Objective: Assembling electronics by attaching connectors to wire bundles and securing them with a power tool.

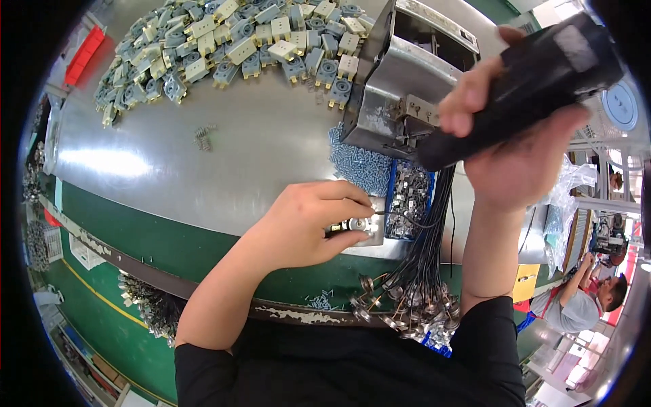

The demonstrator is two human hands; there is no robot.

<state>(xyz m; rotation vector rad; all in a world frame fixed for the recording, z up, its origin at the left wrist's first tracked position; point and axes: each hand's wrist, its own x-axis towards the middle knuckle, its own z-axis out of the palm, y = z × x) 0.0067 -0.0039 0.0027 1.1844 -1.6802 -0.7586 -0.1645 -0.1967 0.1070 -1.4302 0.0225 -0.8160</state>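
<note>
My left hand point(305, 220) is closed, thumb and fingers pinching a small metal fitting point(359, 223) with a black cable running off to the right. The fitting rests at a metal block point(374, 234) near the table's front edge; the fingers partly cover it. Raised at the right, my right hand point(512, 166) wraps round a thick black electric screwdriver point(536, 78), which is blurred. Its narrower end points down and left, and no bit can be made out. Just beyond the left hand lies a pile of small screws point(359, 163), beside a blue tray of small metal parts point(411, 193).
Many grey and cream switch-like units point(237, 47) are heaped at the back. A metal fixture point(400, 88) stands behind the screws. Black cables with round metal ends point(407, 305) hang over the front edge. Loose springs point(203, 138) lie mid-table. A co-worker point(576, 302) is at far right.
</note>
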